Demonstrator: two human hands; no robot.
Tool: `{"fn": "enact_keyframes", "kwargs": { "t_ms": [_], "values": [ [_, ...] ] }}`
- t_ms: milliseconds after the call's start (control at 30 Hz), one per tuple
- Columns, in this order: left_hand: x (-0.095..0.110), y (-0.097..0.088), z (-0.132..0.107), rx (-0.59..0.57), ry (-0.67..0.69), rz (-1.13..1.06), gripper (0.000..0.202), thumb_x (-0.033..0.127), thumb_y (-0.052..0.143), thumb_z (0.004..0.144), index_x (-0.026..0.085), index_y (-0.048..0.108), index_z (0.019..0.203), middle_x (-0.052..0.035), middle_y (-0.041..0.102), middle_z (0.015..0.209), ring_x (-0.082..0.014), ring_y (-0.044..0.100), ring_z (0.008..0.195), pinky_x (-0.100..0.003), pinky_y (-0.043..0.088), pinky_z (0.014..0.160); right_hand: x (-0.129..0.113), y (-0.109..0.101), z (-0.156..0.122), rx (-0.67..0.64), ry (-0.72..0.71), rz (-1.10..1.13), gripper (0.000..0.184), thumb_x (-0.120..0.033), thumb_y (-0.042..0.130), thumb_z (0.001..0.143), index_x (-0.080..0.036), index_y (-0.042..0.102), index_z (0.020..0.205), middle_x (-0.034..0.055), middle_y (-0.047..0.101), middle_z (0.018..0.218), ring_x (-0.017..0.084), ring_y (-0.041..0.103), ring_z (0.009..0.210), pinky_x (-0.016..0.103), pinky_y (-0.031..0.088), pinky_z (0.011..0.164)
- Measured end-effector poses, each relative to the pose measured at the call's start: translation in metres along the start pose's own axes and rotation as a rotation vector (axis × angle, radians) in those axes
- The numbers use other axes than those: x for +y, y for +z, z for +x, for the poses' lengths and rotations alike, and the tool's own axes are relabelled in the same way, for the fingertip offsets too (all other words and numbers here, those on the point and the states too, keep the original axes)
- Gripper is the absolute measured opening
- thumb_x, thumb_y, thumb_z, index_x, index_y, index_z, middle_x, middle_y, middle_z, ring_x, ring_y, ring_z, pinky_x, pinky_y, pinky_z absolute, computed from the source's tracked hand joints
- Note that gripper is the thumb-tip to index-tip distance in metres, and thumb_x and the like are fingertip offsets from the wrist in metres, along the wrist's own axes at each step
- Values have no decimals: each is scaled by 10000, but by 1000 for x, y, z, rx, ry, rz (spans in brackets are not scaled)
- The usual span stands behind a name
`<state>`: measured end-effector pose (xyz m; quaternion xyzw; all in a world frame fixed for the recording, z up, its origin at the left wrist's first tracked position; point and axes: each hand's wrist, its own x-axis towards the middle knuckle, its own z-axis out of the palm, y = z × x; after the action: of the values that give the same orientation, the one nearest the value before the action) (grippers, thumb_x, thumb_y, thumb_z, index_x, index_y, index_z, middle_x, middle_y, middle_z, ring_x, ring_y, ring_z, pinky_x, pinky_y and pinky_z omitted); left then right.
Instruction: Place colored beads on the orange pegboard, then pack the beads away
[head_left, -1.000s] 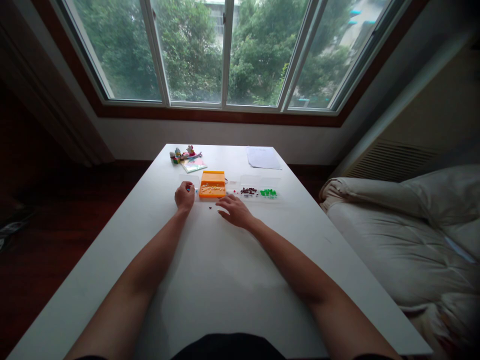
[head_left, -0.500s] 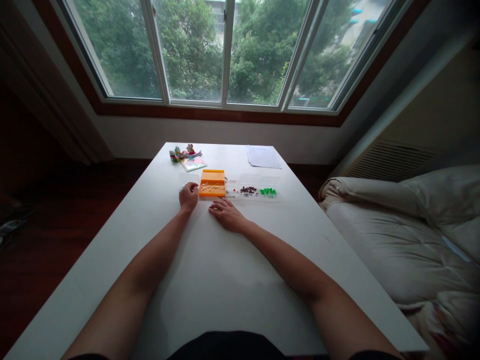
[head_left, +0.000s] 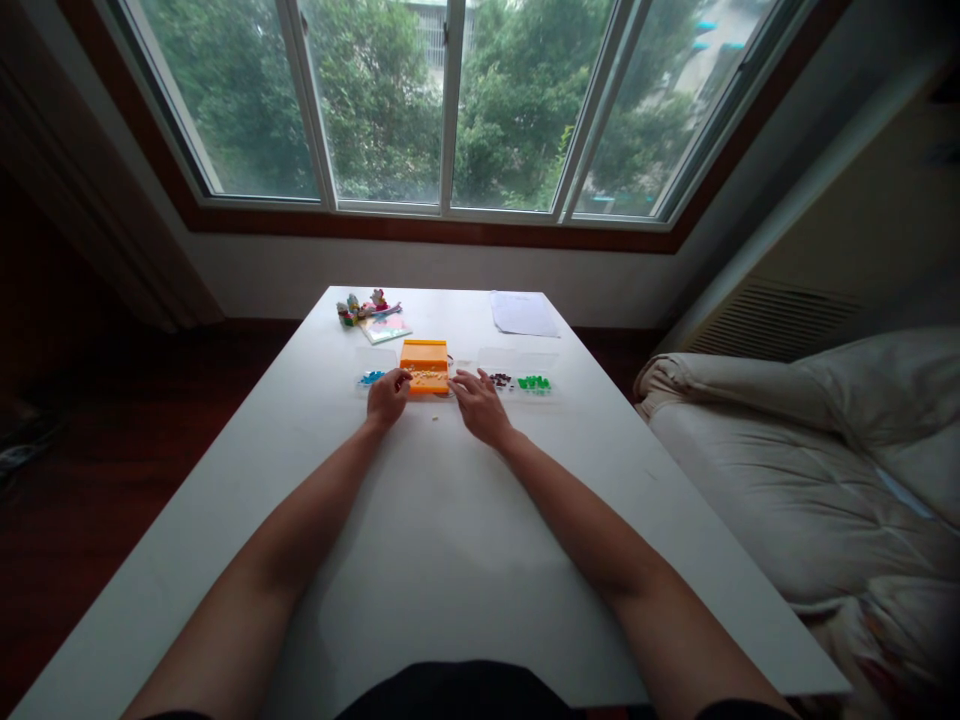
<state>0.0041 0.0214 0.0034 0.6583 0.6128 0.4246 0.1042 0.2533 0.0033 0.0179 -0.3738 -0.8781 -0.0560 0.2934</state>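
An orange tray (head_left: pixel 424 358) with small pale beads in it lies on the white table (head_left: pixel 450 560). My left hand (head_left: pixel 388 398) rests at the tray's front left corner, fingers curled and thumb and forefinger pinched on its edge. My right hand (head_left: pixel 480 402) lies just right of the tray, fingers spread flat on the table, tips near a clear compartment. A heap of blue beads (head_left: pixel 371 378) shows left of my left hand. Dark red beads (head_left: pixel 500 379) and green beads (head_left: pixel 534 382) lie in clear trays to the right. One tiny pale bead (head_left: pixel 435 417) lies loose between my hands.
Small toy figures (head_left: pixel 364 305) and a coloured card (head_left: pixel 386 328) sit at the table's far left, a sheet of paper (head_left: pixel 523 313) at the far right. A bed with a pale duvet (head_left: pixel 810 470) stands right of the table. Windows (head_left: pixel 450 100) lie beyond.
My left hand moved right off the blue beads to the orange tray's corner. My right hand swung left, then forward to the tray's right side.
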Motion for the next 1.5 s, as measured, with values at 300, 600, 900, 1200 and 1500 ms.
{"fn": "enact_keyframes", "kwargs": {
  "t_ms": [300, 600, 900, 1200, 1500],
  "values": [
    [23, 3, -13, -401, 261, 23, 210, 299, 560, 841, 214, 745, 894, -18, 681, 757, -153, 554, 658, -257, 408, 637, 38, -8, -3, 272, 409, 4, 458, -132, 344, 962, -143, 600, 1342, 139, 557, 1361, 235, 398, 1404, 475, 219, 1221],
    [34, -11, -13, -576, 279, -32, 173, 336, 643, 755, 244, 752, 854, -1, 657, 750, -151, 566, 688, -253, 431, 653, 55, 1, -7, 350, 514, 128, 367, -182, 371, 945, -146, 703, 1100, 129, 646, 1107, 244, 558, 1079, 411, 409, 1035],
    [28, 4, -14, -496, 296, -17, 153, 286, 600, 805, 211, 725, 850, -22, 688, 797, -150, 578, 697, -254, 439, 658, 54, 4, -8, 374, 546, 165, 278, -225, 440, 939, -147, 703, 980, 111, 648, 1009, 233, 548, 986, 372, 417, 971],
    [18, 21, -2, -142, -176, -403, 284, 432, 540, 886, 181, 633, 981, -42, 742, 800, -106, 590, 520, -234, 485, 548, 47, 8, -9, 322, 477, 214, 267, -249, 456, 937, -161, 708, 946, 98, 670, 980, 230, 573, 959, 366, 445, 944],
    [19, 12, -5, -87, -200, -318, 365, 310, 497, 930, 227, 612, 1266, -48, 761, 1095, -96, 596, 515, -249, 507, 550, 41, 11, -10, 165, 441, 272, 314, -259, 439, 922, -176, 723, 1027, 75, 713, 997, 209, 626, 923, 354, 481, 906]
  ]
}}
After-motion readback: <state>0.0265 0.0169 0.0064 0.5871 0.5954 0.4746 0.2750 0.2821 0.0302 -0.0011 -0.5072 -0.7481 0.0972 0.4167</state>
